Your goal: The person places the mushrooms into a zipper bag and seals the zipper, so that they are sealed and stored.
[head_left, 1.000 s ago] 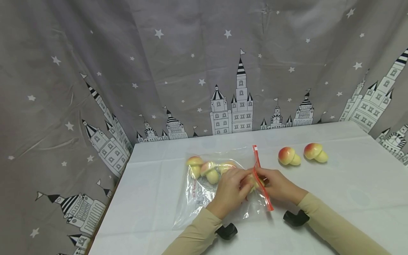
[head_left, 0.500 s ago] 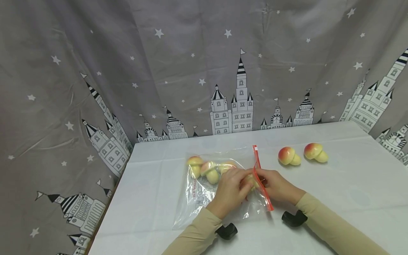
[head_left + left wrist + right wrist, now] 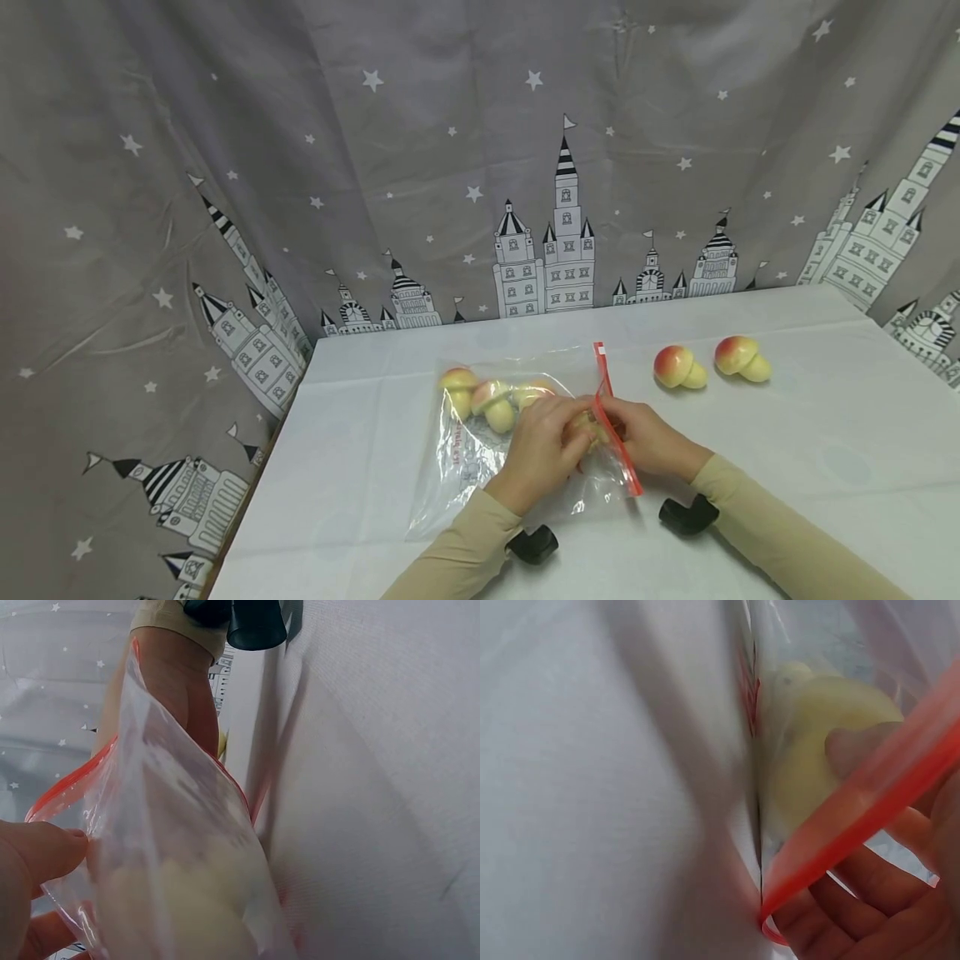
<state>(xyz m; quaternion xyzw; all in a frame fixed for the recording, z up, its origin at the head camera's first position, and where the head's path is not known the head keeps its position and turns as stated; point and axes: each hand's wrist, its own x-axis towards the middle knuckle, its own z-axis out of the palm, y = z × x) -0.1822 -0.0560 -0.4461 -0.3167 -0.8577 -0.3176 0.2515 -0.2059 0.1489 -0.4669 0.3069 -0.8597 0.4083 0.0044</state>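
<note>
A clear zip bag [image 3: 435, 504] with a red zip strip [image 3: 628, 471] lies on the white table, its mouth toward the right. My left hand [image 3: 542, 446] pinches the upper film near the mouth and lifts it. Through that mouth reaches my right hand [image 3: 651, 437], holding a yellow toy mushroom [image 3: 802, 780] just inside, the thumb [image 3: 862, 746] against it. Deeper in the bag lie more red-and-yellow toy mushrooms [image 3: 495, 407], one partly behind my left hand. In the left wrist view, the raised film [image 3: 180, 825] covers the held mushroom.
Two toy mushrooms lie on the table to the right of the bag, a nearer one [image 3: 680, 367] and a farther one [image 3: 742, 359]. A grey curtain [image 3: 420, 167] printed with castles and stars hangs behind the table [image 3: 337, 467]. Black wrist cameras [image 3: 534, 545] sit under both forearms.
My right hand and forearm have shifted slightly left, farther into the bag mouth with the toy mushroom. The left hand keeps its place on the film.
</note>
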